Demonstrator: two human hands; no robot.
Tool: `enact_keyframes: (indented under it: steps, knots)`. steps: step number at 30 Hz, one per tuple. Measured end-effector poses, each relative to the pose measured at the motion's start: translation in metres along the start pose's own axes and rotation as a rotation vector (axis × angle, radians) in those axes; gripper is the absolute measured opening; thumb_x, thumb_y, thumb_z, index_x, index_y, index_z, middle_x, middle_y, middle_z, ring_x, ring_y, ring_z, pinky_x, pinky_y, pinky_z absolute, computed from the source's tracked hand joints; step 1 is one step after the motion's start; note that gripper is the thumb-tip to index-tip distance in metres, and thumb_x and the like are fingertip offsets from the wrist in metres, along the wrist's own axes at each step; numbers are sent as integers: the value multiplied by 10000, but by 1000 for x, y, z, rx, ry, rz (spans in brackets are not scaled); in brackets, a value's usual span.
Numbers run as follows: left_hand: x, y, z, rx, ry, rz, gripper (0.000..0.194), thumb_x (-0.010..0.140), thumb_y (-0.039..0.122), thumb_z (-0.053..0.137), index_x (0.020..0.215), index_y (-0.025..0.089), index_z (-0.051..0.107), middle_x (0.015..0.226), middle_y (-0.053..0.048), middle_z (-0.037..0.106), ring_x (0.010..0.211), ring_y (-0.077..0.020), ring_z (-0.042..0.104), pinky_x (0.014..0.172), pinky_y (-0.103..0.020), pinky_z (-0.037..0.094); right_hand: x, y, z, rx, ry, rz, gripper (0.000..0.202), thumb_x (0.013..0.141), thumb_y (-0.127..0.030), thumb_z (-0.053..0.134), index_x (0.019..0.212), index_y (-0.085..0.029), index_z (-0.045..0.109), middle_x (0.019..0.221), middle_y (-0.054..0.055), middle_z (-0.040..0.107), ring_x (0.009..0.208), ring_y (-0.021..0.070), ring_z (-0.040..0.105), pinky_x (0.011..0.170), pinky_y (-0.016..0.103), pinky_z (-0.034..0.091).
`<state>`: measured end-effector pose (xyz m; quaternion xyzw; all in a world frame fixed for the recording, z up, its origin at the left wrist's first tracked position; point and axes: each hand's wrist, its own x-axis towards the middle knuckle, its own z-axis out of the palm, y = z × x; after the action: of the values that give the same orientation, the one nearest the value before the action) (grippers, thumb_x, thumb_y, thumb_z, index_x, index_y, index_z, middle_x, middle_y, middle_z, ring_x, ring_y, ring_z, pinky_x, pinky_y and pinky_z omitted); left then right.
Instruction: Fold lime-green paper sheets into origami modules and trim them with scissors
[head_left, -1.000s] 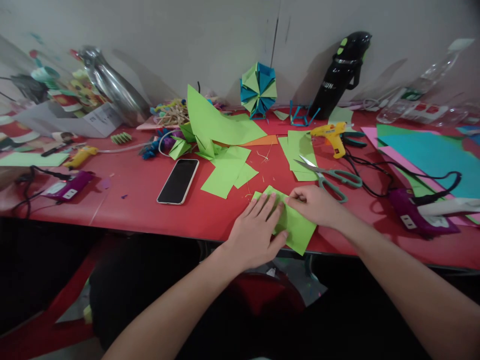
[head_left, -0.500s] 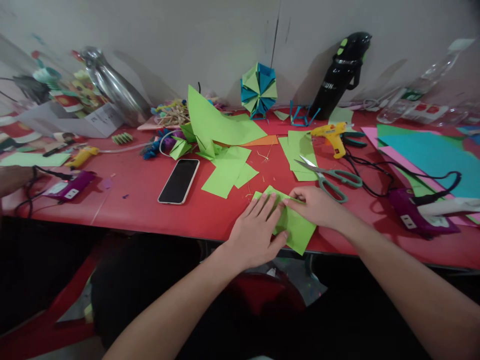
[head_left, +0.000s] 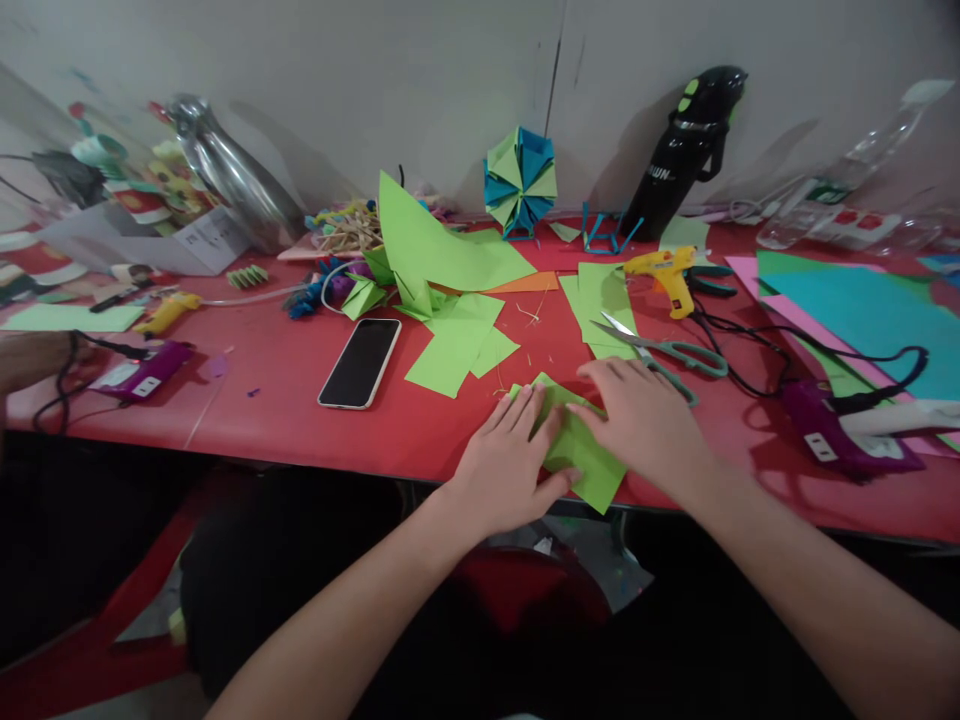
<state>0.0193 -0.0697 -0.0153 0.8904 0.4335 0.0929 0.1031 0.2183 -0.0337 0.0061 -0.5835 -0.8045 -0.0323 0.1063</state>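
A green sheet of paper (head_left: 591, 462) lies at the table's front edge, one corner poking past it. My left hand (head_left: 504, 462) rests on its left part, fingers stretched out and thumb on the paper. Over its right side is my right hand (head_left: 649, 425), fingers extended and thumb apart, at the paper's upper right edge. Part of the sheet is hidden under both hands. Just beyond my right hand, grey-handled scissors (head_left: 675, 352) lie on cut green pieces (head_left: 600, 300). More green pieces (head_left: 457, 345) lie beyond my left hand.
On the red table (head_left: 247, 425) are a phone (head_left: 361, 363), a yellow glue gun (head_left: 667, 278) and purple power strips (head_left: 840, 430) with cables. A black bottle (head_left: 682, 155) and a blue-green paper ornament (head_left: 520, 183) stand along the wall. Another person's hand (head_left: 37, 360) is at far left.
My right hand has opened from a pinch on the paper's upper edge, its fingers now stretched out and slightly farther forward. My left hand stays nearly in place on the sheet.
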Motion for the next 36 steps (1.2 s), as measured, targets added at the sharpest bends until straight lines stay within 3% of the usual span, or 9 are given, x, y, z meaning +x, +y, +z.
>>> enact_keyframes:
  steps: [2,5,8,13,19,24,31,36]
  knots:
    - [0,0,1,-2,-1,-5,823,1012,650,391,1586,61,347,1703,-193,223,1599,-324,162,1315,-484,188,-11,-8,7,-13,98,-145,233,963,-170,547,1152,-151,683,1228,132,728,1099,328,678,889,457,539]
    - [1,0,3,-8,-3,-14,900,1002,663,396,1594,-5,283,1703,-218,202,1601,-316,162,1320,-450,184,-26,-12,20,42,115,-256,353,963,-66,435,1188,-112,703,1251,139,744,1119,301,707,926,433,576]
    - [0,-2,2,-5,-5,-12,907,1003,684,368,1605,13,272,1710,-202,180,1605,-307,148,1321,-453,176,-36,-8,28,96,111,-252,422,969,-89,420,1306,-110,672,1345,130,716,1193,275,703,987,407,589]
    - [-8,-12,-7,25,-14,-34,877,1008,726,249,1630,109,271,1716,-129,186,1608,-284,149,1319,-523,124,-44,-5,27,117,54,-273,496,961,-122,402,1410,-67,605,1485,132,612,1357,267,603,1150,473,501]
    - [-14,-19,-14,40,-2,-50,839,1026,695,259,1620,105,291,1705,-129,205,1599,-261,204,1319,-538,63,-46,-10,21,124,12,-255,518,966,-162,396,1438,-73,588,1530,146,558,1403,278,558,1192,519,444]
    - [-15,-24,-18,25,22,-45,747,1038,654,321,1611,175,340,1687,-95,288,1589,-275,240,1310,-560,106,-45,-10,19,179,9,-239,532,955,-156,412,1455,-145,593,1533,136,557,1416,278,544,1197,531,432]
    - [-7,-48,-23,-30,-13,-65,485,1109,368,273,1556,298,445,1620,8,444,1585,-250,257,1294,-604,135,-44,-9,18,210,-12,-234,532,942,-142,410,1436,-94,601,1520,147,568,1418,273,542,1204,516,426]
    - [-3,-62,-22,-158,-23,-109,469,1087,327,371,1551,342,436,1600,18,483,1590,-240,241,1280,-641,130,-43,-8,18,215,-9,-234,516,957,-159,400,1421,-71,609,1511,147,577,1406,273,554,1201,515,431]
